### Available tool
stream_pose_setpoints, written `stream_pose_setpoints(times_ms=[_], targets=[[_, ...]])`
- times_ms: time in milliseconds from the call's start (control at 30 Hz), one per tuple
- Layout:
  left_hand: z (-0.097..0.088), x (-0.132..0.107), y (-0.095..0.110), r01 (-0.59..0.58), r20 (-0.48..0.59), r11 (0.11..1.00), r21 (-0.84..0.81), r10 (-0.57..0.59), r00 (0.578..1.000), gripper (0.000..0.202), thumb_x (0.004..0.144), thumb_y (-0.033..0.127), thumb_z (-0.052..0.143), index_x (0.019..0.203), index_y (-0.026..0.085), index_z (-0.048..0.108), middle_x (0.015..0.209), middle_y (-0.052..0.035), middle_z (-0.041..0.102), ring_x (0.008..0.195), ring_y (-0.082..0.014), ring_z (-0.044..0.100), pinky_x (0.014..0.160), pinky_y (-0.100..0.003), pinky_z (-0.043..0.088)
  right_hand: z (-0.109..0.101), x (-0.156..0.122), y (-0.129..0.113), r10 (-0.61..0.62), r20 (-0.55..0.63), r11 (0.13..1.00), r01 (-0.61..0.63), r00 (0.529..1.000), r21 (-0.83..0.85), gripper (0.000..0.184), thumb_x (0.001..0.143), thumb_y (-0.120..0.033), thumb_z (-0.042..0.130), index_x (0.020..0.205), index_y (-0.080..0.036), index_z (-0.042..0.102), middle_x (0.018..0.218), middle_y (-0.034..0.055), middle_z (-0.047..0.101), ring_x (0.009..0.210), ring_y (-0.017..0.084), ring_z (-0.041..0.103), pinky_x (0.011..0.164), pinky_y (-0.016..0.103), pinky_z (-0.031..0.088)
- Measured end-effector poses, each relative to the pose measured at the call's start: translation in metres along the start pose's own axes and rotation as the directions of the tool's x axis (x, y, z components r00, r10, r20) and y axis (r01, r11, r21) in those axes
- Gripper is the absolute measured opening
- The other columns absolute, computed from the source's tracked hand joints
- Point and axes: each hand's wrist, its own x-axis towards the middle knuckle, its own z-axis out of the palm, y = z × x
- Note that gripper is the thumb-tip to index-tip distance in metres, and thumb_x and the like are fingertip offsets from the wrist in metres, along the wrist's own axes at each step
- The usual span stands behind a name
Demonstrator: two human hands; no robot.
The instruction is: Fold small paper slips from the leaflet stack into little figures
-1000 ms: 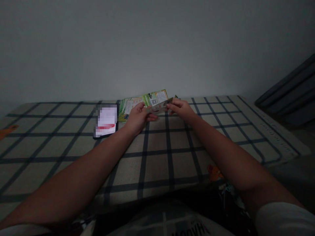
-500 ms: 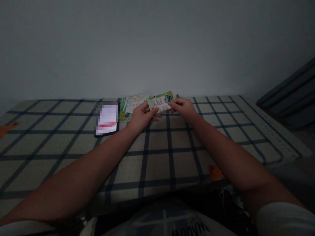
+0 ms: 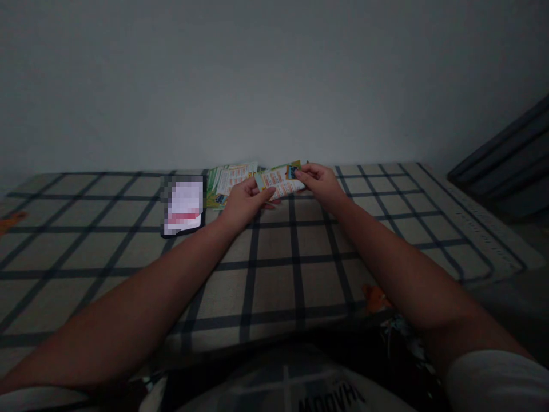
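Note:
Both my hands hold one small printed card (image 3: 279,179) just above the checked bedsheet (image 3: 274,269), near its far edge. My left hand (image 3: 244,201) pinches the card's left end with thumb and fingers closed. At the card's right end my right hand (image 3: 319,184) grips it the same way. The card faces up, light with orange print and a green and blue corner. A spread of similar green and white cards (image 3: 227,182) lies on the sheet just left of and behind my left hand.
A dark phone (image 3: 183,207) with a lit, blurred screen lies left of the cards. A grey wall rises right behind the sheet. Dark folded bedding (image 3: 506,166) leans at the right. The room is dim.
The card held between my hands has been turned over, from its green side with a square code to the light side with orange print. Both hands stay in about the same place.

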Motion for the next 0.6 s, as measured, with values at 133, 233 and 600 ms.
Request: stream_pose_setpoints(times_ms=[133,233,600], targets=[[-0.002,0.003,-0.006,-0.018,0.014,0.999,-0.034,0.019,1.0,0.042,0.074,0.048,0.08,0.098,0.015,0.07,0.094,-0.0081,0.077,0.079,-0.0217,0.072,0.069,-0.034,0.06,0.0,-0.003,-0.005,-0.013,0.069,0.999,0.017,0.998,-0.048,0.039,0.073,-0.053,0.081,0.077,-0.018,0.064,0.071,-0.001,0.064,0.065,0.012,0.058,0.058,0.024,0.049],[-0.002,0.004,-0.004,-0.078,-0.064,0.997,-0.03,0.076,0.995,0.037,0.077,0.052,0.075,0.091,0.017,0.074,0.087,-0.0049,0.075,0.081,-0.0207,0.07,0.075,-0.033,0.058,-0.001,-0.005,-0.007,-0.023,0.143,0.994,0.038,0.989,-0.1,0.036,0.075,-0.051,0.08,0.078,-0.018,0.066,0.074,0.0002,0.067,0.069,0.013,0.06,0.063,0.025,0.049],[-0.001,-0.003,0.0,-0.141,-0.032,0.958,0.251,0.153,0.988,0.035,0.079,0.052,0.079,0.092,0.02,0.081,0.09,-0.0064,0.079,0.082,-0.0201,0.071,0.072,-0.031,0.056,0.004,-0.008,-0.011,-0.012,0.126,0.989,0.031,0.992,-0.147,0.032,0.07,-0.047,0.083,0.08,-0.018,0.074,0.08,0.0034,0.073,0.076,0.016,0.063,0.069,0.028,0.051]])
